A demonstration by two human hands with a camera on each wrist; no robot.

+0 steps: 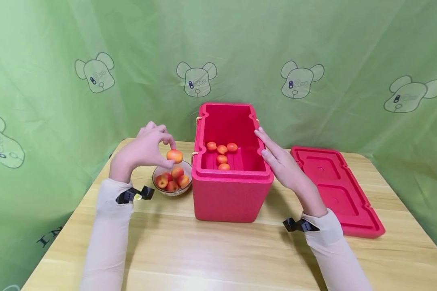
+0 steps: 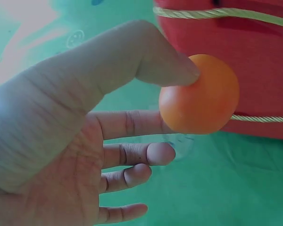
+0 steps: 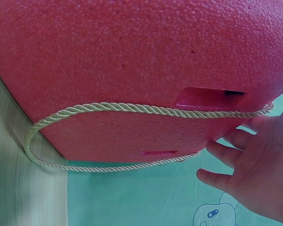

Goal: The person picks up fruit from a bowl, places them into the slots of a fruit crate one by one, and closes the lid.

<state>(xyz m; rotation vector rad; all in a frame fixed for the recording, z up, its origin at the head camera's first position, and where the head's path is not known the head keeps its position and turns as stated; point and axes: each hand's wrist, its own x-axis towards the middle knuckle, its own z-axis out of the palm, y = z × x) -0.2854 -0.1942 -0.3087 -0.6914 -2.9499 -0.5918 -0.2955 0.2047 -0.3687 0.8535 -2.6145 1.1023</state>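
Observation:
My left hand (image 1: pixel 145 147) pinches an orange apricot (image 1: pixel 175 156) between thumb and forefinger, above a bowl and left of a red foam box (image 1: pixel 229 198). In the left wrist view the thumb presses on the apricot (image 2: pixel 203 99), and the other fingers are spread. Several apricots (image 1: pixel 172 186) lie in the patterned bowl (image 1: pixel 175 194). The box has no lid on, and several more apricots (image 1: pixel 222 159) lie on its floor. My right hand (image 1: pixel 285 167) rests on the box's right rim with fingers extended; in the right wrist view the box hides some fingertips.
The red lid (image 1: pixel 353 202) lies flat on the wooden table (image 1: pixel 204 258) at the right. Rope handles (image 3: pixel 108 107) hang along the box's sides. A green curtain (image 1: pixel 240 32) with bear-head prints hangs behind the table.

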